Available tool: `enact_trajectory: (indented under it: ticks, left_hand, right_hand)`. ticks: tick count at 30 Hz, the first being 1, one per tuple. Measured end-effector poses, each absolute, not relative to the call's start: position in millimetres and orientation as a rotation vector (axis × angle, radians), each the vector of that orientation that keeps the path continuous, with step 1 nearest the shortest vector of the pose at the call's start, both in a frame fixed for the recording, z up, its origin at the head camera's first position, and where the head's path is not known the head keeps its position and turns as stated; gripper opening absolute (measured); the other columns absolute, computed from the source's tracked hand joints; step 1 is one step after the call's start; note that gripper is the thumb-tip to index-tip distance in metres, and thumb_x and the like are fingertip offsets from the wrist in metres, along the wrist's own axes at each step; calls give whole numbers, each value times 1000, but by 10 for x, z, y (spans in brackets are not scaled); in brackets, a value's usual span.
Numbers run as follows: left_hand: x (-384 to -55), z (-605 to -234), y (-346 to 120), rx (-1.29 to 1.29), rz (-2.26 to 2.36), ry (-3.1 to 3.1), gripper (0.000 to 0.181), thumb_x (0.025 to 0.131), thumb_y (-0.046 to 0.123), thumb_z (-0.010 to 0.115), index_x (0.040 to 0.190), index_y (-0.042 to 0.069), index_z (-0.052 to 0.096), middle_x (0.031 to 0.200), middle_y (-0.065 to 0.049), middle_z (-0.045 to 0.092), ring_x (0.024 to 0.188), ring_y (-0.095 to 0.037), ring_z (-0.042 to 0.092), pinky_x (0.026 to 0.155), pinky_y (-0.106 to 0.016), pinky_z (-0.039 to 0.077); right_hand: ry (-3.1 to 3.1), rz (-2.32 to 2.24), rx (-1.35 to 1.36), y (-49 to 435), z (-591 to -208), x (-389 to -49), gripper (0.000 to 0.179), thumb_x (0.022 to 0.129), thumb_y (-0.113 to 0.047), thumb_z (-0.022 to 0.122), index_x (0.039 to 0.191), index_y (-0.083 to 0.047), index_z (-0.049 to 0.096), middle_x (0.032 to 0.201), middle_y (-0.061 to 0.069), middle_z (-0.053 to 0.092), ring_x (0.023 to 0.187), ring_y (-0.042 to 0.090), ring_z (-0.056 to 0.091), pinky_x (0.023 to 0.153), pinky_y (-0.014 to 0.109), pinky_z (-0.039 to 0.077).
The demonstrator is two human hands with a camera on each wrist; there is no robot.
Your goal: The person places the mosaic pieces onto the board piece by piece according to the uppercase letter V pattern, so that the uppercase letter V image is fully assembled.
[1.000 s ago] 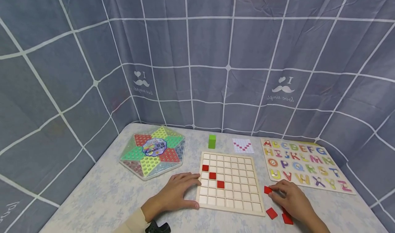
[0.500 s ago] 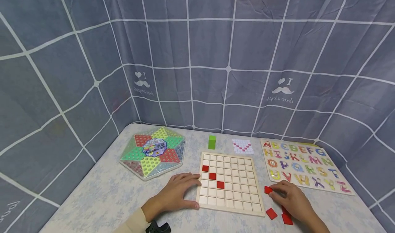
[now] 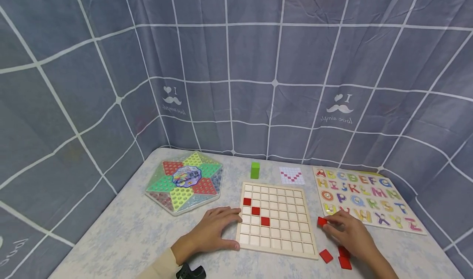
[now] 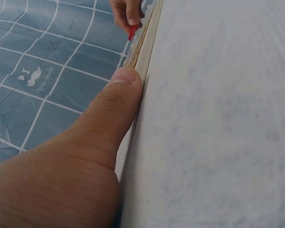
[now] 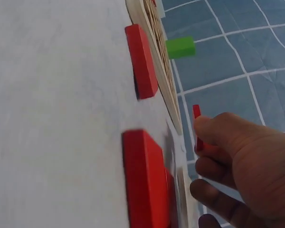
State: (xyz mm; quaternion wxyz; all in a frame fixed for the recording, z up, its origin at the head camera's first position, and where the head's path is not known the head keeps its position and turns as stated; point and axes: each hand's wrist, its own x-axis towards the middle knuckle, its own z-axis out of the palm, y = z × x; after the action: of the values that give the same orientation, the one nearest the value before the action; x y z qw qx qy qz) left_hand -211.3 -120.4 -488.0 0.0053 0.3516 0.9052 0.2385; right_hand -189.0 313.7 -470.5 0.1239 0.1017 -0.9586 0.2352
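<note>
A square wooden grid board (image 3: 277, 252) lies on the table in the head view, with three red tiles (image 3: 255, 211) set diagonally in its left cells. My left hand (image 3: 212, 229) rests at the board's left edge, fingers spread; in the left wrist view the thumb (image 4: 116, 102) touches the board's side. To the right of the board, my right hand (image 3: 351, 234) pinches a red square tile (image 3: 322, 221) between thumb and fingers. The right wrist view shows this held tile (image 5: 197, 137) edge-on, off the table. Several loose red tiles (image 3: 326, 256) lie below that hand.
Behind the board stand a green block (image 3: 255, 170) and a small pattern card (image 3: 292, 175) with a pink V of squares. A wooden alphabet puzzle (image 3: 369, 197) lies at the right. At the left is a hexagonal star-patterned game box (image 3: 184, 182). Grid-printed curtains (image 3: 244, 57) enclose the table.
The right hand has lifted slightly away with the pinched red tile, uncovering more of a loose tile beneath it. My left hand and the board keep their places; the head view shifts slightly.
</note>
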Motion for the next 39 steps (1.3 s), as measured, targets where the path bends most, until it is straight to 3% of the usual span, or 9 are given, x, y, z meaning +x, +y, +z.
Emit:
enact_trajectory:
  ticks: [14, 22, 39]
  left_hand:
    - [-2112, -4872, -1193, 1095, 748, 2833, 66, 83, 71, 68, 133, 29, 60, 155, 6, 44, 141, -28, 38, 105, -60, 31]
    - [-2121, -4874, -1196, 1098, 738, 2836, 67, 83, 72, 67, 133, 29, 59, 155, 6, 44, 141, -28, 38, 106, -60, 31]
    - [-2109, -4866, -1200, 1091, 753, 2829, 67, 83, 70, 68, 134, 28, 60, 156, 6, 43, 142, -29, 38, 105, -61, 30]
  right_hand:
    - [-2659, 905, 603, 2551, -4696, -2085, 16, 85, -18, 84, 99, -15, 79, 90, -19, 60, 79, 4, 57, 65, 27, 49]
    - [-2660, 1054, 800, 2188, -4744, -2057, 13, 85, -14, 83, 96, -16, 79, 90, -18, 62, 78, 4, 61, 68, 25, 52]
    - [-2680, 928, 811, 2065, -4814, -1963, 14, 81, -21, 87, 92, -21, 80, 90, -22, 62, 87, 4, 55, 74, 30, 52]
